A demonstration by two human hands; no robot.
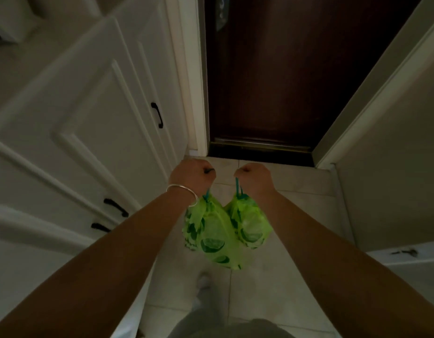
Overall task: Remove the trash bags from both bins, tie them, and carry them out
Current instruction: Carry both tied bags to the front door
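Nearest are 2 bare forearms, then 2 green bags hanging above the tiled floor. The left bag and right bag look light and soft. The left hand and right hand each grip 1 drawstring, the best hold. Beyond stands 1 dark door, closed.

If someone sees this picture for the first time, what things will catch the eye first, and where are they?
Two bright green trash bags hang at the centre, the left bag from the left hand and the right bag from the right hand, each gripped by its blue drawstring. Straight ahead stands a dark brown door, shut. White cabinets line the left side.
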